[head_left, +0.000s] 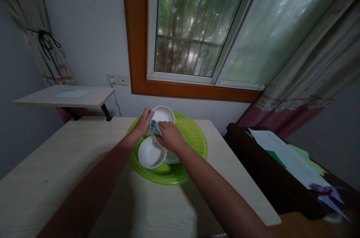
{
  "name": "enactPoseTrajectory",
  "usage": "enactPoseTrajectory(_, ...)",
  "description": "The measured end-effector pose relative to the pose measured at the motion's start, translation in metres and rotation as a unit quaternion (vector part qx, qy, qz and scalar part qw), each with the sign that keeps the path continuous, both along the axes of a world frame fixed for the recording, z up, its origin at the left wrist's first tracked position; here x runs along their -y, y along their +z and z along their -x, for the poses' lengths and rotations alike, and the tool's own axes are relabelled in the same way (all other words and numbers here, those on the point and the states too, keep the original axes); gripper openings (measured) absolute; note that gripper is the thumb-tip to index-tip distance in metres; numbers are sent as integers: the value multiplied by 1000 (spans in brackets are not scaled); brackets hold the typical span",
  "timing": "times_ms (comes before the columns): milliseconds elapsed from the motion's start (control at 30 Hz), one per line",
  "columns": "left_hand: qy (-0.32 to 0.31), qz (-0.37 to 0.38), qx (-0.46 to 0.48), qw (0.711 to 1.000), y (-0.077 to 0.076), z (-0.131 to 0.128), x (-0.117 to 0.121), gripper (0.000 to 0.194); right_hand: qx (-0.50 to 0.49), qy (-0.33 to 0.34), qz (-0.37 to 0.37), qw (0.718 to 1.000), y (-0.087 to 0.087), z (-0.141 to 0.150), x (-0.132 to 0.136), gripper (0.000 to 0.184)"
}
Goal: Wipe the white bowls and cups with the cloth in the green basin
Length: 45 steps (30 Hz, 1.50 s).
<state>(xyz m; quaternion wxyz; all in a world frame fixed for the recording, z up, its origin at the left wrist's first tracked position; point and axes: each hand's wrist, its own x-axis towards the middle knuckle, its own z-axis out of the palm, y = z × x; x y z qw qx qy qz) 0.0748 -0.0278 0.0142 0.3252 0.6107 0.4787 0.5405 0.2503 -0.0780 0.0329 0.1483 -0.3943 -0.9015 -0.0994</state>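
A white bowl (163, 113) is tilted above the far side of a round green plastic basket (197, 133). My left hand (144, 121) grips this bowl by its left edge. In my right hand (170, 136) is a bunched grey-blue cloth (155, 127), pressed against the near part of the same bowl. Below my hands a second white bowl (152, 152) rests upright in the basket. Another white dish (172, 157) beside it is partly covered by my right hand and wrist, so its full shape is hidden.
The basket stands on a pale wooden table (84, 148). A small raised shelf (64, 95) with a paper on it is at the back left. To the right, a dark cabinet (253, 166) carries papers (292, 159). Behind the table are a wall and a window.
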Motion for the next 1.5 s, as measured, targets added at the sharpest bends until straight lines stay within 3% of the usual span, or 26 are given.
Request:
enactPoseTrajectory(333,5,14,-25,1000,3,-2,2,23,35,-33,-4,999,5,0,4,25)
enactPoseTrajectory(933,-13,12,-14,1000,5,-1,2,22,9,25,7,1000,-7,-2,-4,25)
enactPoseTrajectory(1167,-20,18,-14,1000,9,-3,6,23,-46,52,15,997,-13,-3,-7,35)
enactPoseTrajectory(1333,-36,5,-6,999,2,-1,1,27,-80,70,15,994,-14,-3,-7,48)
enactPoseTrajectory(1500,-40,-6,-11,999,-6,1,-5,27,-74,72,18,994,-13,-3,-8,48)
